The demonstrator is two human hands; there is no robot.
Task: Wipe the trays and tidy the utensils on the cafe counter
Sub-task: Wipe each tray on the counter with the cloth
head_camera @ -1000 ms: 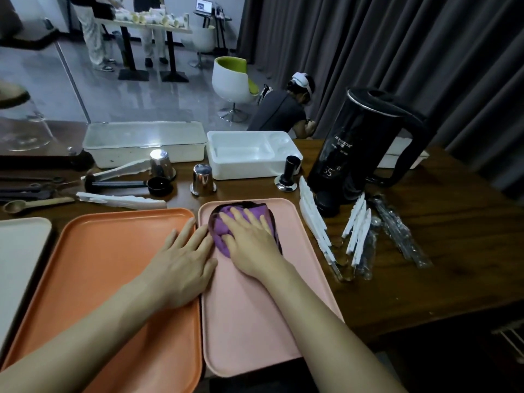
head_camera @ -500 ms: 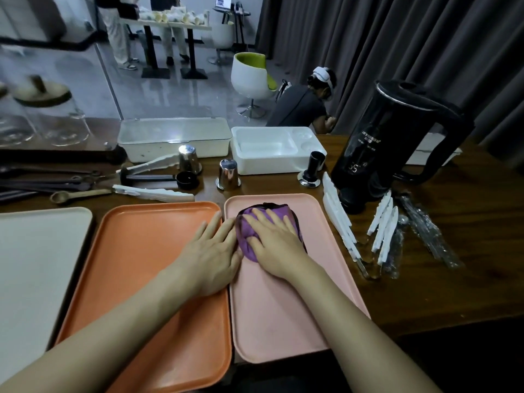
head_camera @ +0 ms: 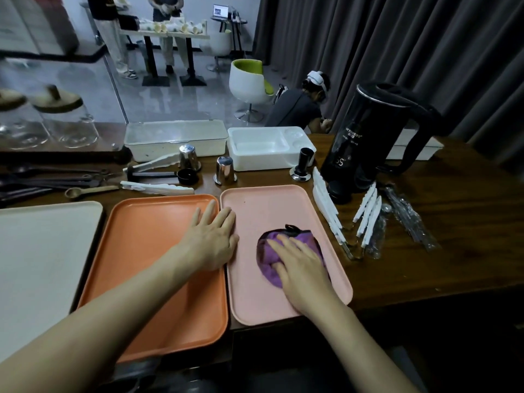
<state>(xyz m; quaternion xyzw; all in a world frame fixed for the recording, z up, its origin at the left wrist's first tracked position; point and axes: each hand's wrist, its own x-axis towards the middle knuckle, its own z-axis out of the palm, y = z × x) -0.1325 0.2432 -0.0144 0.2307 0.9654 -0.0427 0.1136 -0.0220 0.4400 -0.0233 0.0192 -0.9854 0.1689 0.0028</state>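
Observation:
A pink tray (head_camera: 255, 211) lies on the wooden counter with a purple cloth (head_camera: 272, 251) on its right half. My right hand (head_camera: 300, 265) presses flat on the cloth with straight fingers. My left hand (head_camera: 212, 239) rests flat across the seam between the pink tray and the orange tray (head_camera: 147, 251) to its left. A cream tray (head_camera: 42, 251) sits at the far left. Wrapped white utensils (head_camera: 368, 214) and clear-wrapped cutlery (head_camera: 408, 217) lie to the right of the pink tray.
A black electric kettle (head_camera: 368, 140) stands behind the utensils. Two white bins (head_camera: 175, 137) (head_camera: 266, 148), two steel cups (head_camera: 225, 170), a tamper (head_camera: 303, 165), tongs (head_camera: 156, 190), a black scoop (head_camera: 170, 175) and a wooden spoon (head_camera: 85, 191) line the back. Glass jars (head_camera: 65, 120) stand far left.
My right hand has dragged the purple cloth from the far end of the pink tray toward me and to the right. My left hand stays on the trays' seam.

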